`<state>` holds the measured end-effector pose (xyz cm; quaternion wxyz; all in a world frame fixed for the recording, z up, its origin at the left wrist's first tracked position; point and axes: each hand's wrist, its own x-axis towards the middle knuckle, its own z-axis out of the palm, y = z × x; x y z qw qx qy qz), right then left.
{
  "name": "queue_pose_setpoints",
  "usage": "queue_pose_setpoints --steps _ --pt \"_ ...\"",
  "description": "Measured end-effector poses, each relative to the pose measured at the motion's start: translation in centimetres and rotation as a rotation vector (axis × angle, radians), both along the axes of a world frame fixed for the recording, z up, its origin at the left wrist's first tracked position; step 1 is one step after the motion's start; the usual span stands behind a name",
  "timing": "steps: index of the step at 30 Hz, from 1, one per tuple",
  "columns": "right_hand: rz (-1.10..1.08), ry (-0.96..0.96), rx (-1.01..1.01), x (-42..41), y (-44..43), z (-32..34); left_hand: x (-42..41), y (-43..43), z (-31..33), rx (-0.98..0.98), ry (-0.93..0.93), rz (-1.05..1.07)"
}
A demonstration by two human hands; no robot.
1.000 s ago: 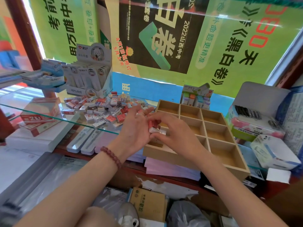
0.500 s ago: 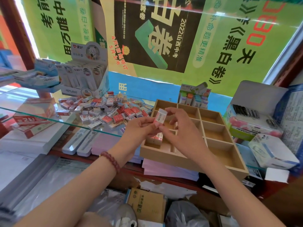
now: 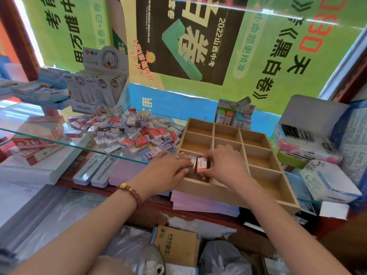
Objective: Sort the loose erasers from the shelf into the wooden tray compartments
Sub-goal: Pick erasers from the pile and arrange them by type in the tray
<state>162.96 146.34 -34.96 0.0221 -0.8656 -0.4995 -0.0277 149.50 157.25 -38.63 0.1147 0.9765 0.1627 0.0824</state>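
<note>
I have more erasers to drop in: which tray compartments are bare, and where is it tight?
Bare: the tray's far row of three compartments, and its right column down to the near edge. Crowded: the near-left compartment, where the left hand and right hand are on the erasers. The pile covers the glass shelf left of the tray.

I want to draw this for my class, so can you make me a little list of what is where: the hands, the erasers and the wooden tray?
Place: a glass shelf in a shop
Loose erasers: a big pile on the shelf, left of the tray
Wooden tray: on the shelf; far and right compartments in view look empty
Sorted erasers: a few standing in the near left compartment
Left hand: straight fingers press against them
Right hand: fingers curl round them
</note>
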Motion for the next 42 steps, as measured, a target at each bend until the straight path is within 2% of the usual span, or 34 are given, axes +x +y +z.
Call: queue_pose_setpoints --steps 4,8,24,31,37,39,42 --pt "-0.061 -0.085 -0.074 -0.2 1.4 -1.3 0.1 -0.1 0.4 0.095 0.001 0.032" --pt "-0.089 -0.171 -0.058 -0.1 1.7 -2.5 0.3 0.2 0.3 0.045 0.008 0.038" --pt "-0.018 -0.071 0.107 -0.7 0.7 -2.3 0.1 0.7 0.1 -0.097 0.007 0.018" --pt "-0.019 -0.076 0.034 -0.6 0.7 -1.8 0.1 1.1 -0.3 -0.118 0.005 0.012" --pt "-0.017 -0.053 0.056 -0.6 0.5 -2.1 0.1 1.0 -0.4 -0.134 -0.005 0.007" --pt "-0.009 -0.031 0.067 -0.7 0.2 -2.2 0.2 0.9 -0.5 -0.181 -0.041 -0.015" --pt "0.021 0.025 0.151 -0.8 -0.2 -2.2 0.1 0.9 -0.7 -0.363 -0.170 -0.010"
